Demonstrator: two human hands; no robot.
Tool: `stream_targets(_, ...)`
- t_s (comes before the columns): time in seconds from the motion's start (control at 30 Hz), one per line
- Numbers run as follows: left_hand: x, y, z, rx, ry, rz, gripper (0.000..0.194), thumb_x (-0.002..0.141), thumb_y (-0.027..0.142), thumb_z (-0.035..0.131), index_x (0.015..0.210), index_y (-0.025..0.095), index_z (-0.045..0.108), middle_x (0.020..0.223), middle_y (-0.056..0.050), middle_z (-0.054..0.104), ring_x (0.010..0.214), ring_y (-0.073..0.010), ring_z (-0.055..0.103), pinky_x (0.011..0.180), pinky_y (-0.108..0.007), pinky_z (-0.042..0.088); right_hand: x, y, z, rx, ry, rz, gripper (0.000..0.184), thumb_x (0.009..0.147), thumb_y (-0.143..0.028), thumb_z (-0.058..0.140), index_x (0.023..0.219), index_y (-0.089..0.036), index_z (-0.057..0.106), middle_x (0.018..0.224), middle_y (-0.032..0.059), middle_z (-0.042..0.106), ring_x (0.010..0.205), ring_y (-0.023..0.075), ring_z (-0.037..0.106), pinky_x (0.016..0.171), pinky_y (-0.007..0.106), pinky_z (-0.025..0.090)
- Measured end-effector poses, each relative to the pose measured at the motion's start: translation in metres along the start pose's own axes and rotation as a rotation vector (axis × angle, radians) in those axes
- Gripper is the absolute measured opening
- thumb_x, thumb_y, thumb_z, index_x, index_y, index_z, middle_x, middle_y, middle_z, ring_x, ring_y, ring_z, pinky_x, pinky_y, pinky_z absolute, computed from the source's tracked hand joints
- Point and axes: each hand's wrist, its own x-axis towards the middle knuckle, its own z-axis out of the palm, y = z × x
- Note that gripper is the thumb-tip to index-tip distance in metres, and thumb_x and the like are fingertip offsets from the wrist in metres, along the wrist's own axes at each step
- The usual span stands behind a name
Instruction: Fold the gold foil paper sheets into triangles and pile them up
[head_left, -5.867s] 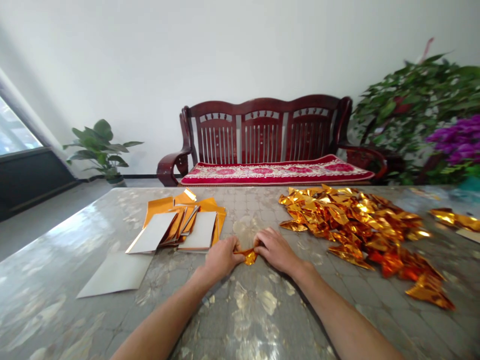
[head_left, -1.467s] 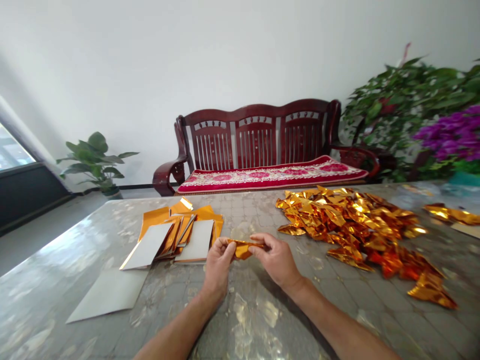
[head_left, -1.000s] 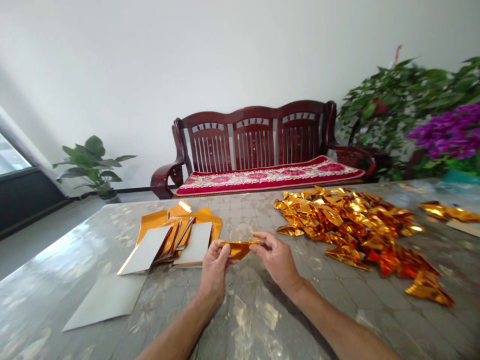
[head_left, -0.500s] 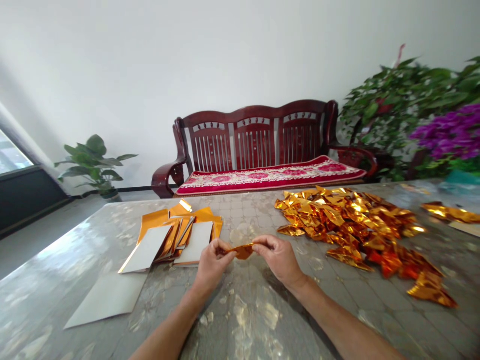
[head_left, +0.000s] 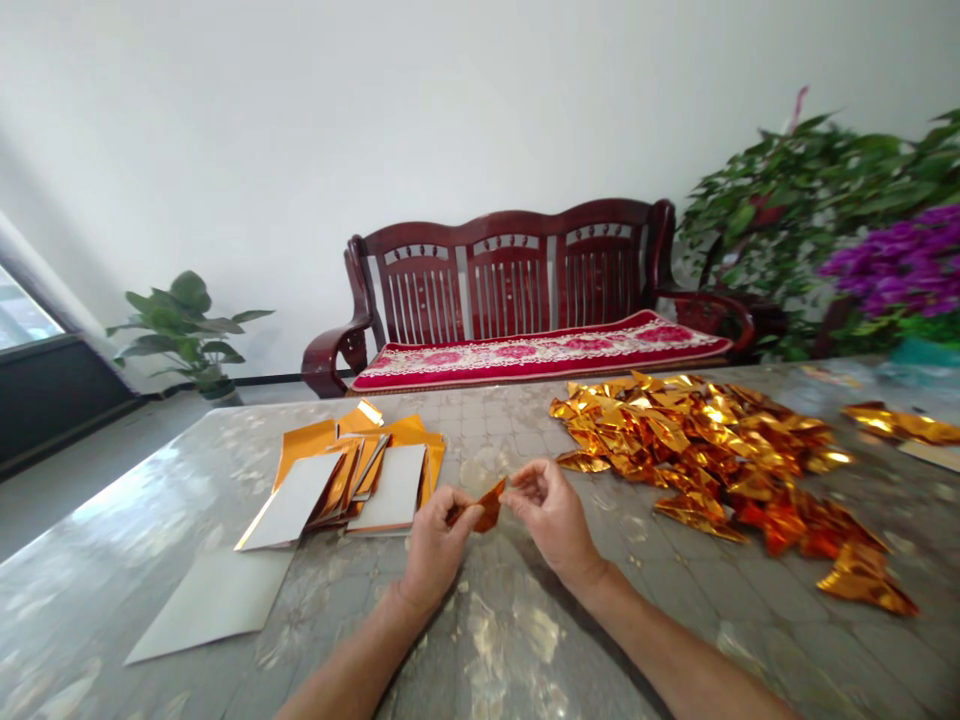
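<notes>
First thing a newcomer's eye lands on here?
The heap of crumpled gold foil triangles on the right of the glossy table stands out first. At centre, the left hand and right hand meet at a small folded piece of gold foil. Behind, a dark red wooden bench catches the eye.

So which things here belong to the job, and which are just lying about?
Part of the job: gold foil piece pinched by the left hand, beside the right hand; heap of folded foil triangles; stack of foil sheets.

Just lying about: red-cushioned wooden bench; potted plant; purple flowers.
</notes>
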Motion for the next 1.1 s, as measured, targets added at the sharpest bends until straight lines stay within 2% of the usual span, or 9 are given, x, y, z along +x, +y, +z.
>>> stream_targets(0.07, -0.001, 0.0, 0.002, -0.02, 0.026, 0.013, 0.019, 0.084, 0.031, 0.059, 0.071, 0.018, 0.058, 0.067, 0.003, 0.058, 0.064, -0.0122, 0.055, 0.063, -0.023, 0.043, -0.001, -0.002, 0.0, -0.11, 0.037, -0.06, 0.022, 0.071, -0.033, 0.073, 0.081, -0.021, 0.059, 0.078, 0.0003, 0.064, 0.069, 0.0157, 0.059, 0.067, 0.027, 0.047)
stream_targets(0.13, -0.002, -0.001, 0.003, -0.03, 0.042, 0.039, 0.019, 0.084, 0.031, 0.059, 0.071, 0.018, 0.058, 0.067, 0.003, 0.056, 0.064, -0.0118, 0.054, 0.063, -0.022, 0.043, -0.002, -0.004, 0.0, -0.137, 0.022, -0.071, 0.018, 0.074, -0.035, 0.07, 0.078, -0.02, 0.061, 0.075, 0.0004, 0.064, 0.068, 0.0156, 0.057, 0.067, 0.028, 0.046)
stream_targets(0.27, -0.004, -0.002, 0.004, -0.016, 0.06, 0.086, 0.013, 0.084, 0.027, 0.061, 0.076, 0.018, 0.06, 0.069, 0.003, 0.057, 0.064, -0.0116, 0.054, 0.062, -0.022, 0.044, -0.003, -0.009, 0.003, 0.012, -0.046, 0.007, 0.019, 0.077, -0.037, 0.066, 0.08, -0.018, 0.065, 0.072, 0.0012, 0.066, 0.066, 0.0159, 0.058, 0.064, 0.027, 0.046)
stream_targets(0.33, -0.005, -0.002, 0.004, 0.004, 0.049, 0.138, 0.007, 0.086, 0.025, 0.061, 0.086, 0.018, 0.064, 0.076, 0.001, 0.061, 0.07, -0.0125, 0.058, 0.065, -0.023, 0.047, -0.004, -0.011, 0.005, 0.074, -0.064, 0.047, 0.019, 0.077, -0.036, 0.065, 0.079, -0.018, 0.067, 0.071, 0.0014, 0.066, 0.064, 0.0155, 0.057, 0.062, 0.026, 0.045)
stream_targets(0.47, -0.005, 0.0, 0.003, 0.062, -0.001, 0.315, 0.026, 0.091, 0.021, 0.057, 0.115, 0.024, 0.065, 0.099, -0.003, 0.066, 0.09, -0.0151, 0.063, 0.081, -0.027, 0.051, -0.006, -0.013, 0.008, 0.105, -0.072, 0.078, 0.019, 0.076, -0.035, 0.065, 0.072, -0.017, 0.066, 0.067, 0.0009, 0.064, 0.06, 0.0138, 0.054, 0.057, 0.025, 0.043)
stream_targets(0.57, -0.005, 0.001, 0.003, 0.095, -0.009, 0.365, 0.031, 0.094, 0.022, 0.055, 0.123, 0.025, 0.063, 0.099, -0.004, 0.066, 0.091, -0.0147, 0.063, 0.083, -0.027, 0.051, -0.007, -0.014, 0.009, 0.109, -0.083, 0.082, 0.019, 0.076, -0.035, 0.065, 0.072, -0.017, 0.066, 0.067, 0.0008, 0.064, 0.059, 0.0131, 0.053, 0.056, 0.024, 0.042)
stream_targets(0.83, -0.005, 0.001, 0.005, 0.127, 0.032, 0.343, 0.026, 0.094, 0.025, 0.056, 0.118, 0.024, 0.067, 0.091, -0.003, 0.068, 0.081, -0.0129, 0.064, 0.075, -0.023, 0.051, -0.01, -0.014, 0.012, 0.101, -0.107, 0.066, 0.022, 0.079, -0.037, 0.063, 0.08, -0.016, 0.068, 0.071, 0.0013, 0.065, 0.061, 0.0134, 0.054, 0.057, 0.023, 0.043)
stream_targets(1.1, -0.004, 0.008, 0.008, 0.097, 0.069, 0.266, 0.016, 0.092, 0.025, 0.058, 0.099, 0.021, 0.072, 0.081, -0.001, 0.067, 0.075, -0.0133, 0.063, 0.069, -0.023, 0.048, -0.012, -0.012, 0.013, 0.082, -0.113, 0.002, 0.019, 0.08, -0.034, 0.063, 0.081, -0.016, 0.069, 0.074, 0.002, 0.067, 0.069, 0.0156, 0.059, 0.065, 0.025, 0.046)
